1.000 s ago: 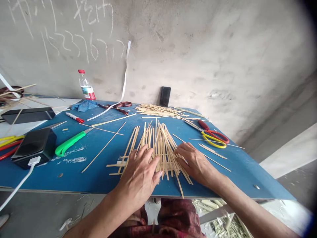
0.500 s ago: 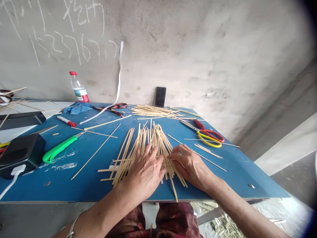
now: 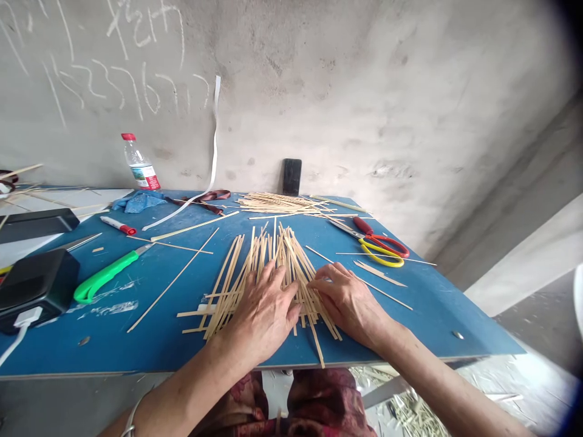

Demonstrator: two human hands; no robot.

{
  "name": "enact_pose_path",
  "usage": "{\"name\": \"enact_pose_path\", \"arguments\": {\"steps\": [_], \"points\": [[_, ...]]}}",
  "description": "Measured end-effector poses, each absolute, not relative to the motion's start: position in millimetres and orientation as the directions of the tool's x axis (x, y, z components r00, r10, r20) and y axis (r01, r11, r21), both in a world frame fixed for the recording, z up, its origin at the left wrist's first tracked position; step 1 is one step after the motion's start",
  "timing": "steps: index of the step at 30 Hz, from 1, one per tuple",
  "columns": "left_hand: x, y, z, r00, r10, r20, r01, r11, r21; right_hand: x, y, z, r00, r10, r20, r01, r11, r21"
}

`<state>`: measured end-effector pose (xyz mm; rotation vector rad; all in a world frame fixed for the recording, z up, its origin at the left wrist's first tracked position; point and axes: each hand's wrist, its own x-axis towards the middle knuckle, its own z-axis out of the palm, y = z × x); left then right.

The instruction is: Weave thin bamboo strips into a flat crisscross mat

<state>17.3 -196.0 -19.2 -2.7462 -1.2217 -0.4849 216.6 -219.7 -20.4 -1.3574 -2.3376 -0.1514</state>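
Thin pale bamboo strips (image 3: 228,267) lie in a loose fan on the blue table, a few of them crossing the others near the front. My left hand (image 3: 264,312) rests palm down on the middle of the fan, fingers spread, thumb pointing right. At the fan's right side, my right hand (image 3: 348,300) has its fingers bent and drawn together on the edge strips. Its fingertips are partly hidden, so how many strips they grip does not show.
A second pile of strips (image 3: 273,203) lies at the back before a leaning phone (image 3: 292,176). Scissors (image 3: 382,249) are at right. On the left are a green-handled knife (image 3: 107,276), a marker (image 3: 118,226), a bottle (image 3: 142,167) and a black box (image 3: 39,282).
The whole view has shifted slightly, so everything appears a little further left. Both hands keep nearly the same places on the strips.
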Motion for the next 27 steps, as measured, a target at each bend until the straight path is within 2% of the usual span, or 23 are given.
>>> {"name": "enact_pose_path", "arguments": {"steps": [7,13,18,27], "points": [[17,-195,-23,0.63,0.688,0.36,0.719,-0.692,0.065,216,-217,-20,-0.362,0.856,0.369,0.892,0.433,-0.13],[16,-196,-24,0.636,0.655,0.408,0.693,-0.717,0.071,214,-225,-8,-0.462,0.812,0.356,0.783,0.562,-0.267],[16,-197,-26,0.633,0.636,0.442,0.688,-0.724,0.057,210,-224,-3,-0.493,0.825,0.276,0.82,0.547,-0.168],[14,-196,-28,0.61,0.662,0.436,0.711,-0.7,0.068,214,-205,-4,-0.364,0.901,0.236,0.918,0.39,-0.075]]}}
